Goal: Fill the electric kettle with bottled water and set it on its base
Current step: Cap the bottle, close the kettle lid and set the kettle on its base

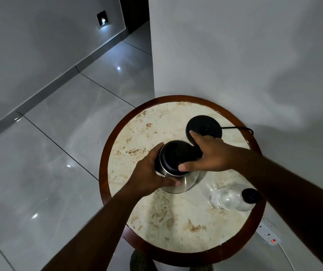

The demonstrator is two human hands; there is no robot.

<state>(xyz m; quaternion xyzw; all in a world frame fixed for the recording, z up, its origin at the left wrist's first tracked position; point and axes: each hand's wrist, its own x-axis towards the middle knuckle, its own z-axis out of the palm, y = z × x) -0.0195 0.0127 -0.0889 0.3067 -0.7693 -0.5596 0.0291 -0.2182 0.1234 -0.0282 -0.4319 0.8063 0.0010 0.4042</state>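
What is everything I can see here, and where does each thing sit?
Kettle: one, steel with black top, middle of the table.
Kettle base: one, black, far side of the table, cord trailing right.
Water bottle: one, clear with black cap, lying at the right edge.
Table: one, round, cream stone with brown wooden rim.
Power strip: one, white, red light, floor at right.
Wall light: one, dark, low on the left wall.
Left hand: gripping the kettle's side.
Right hand: on the kettle's top.
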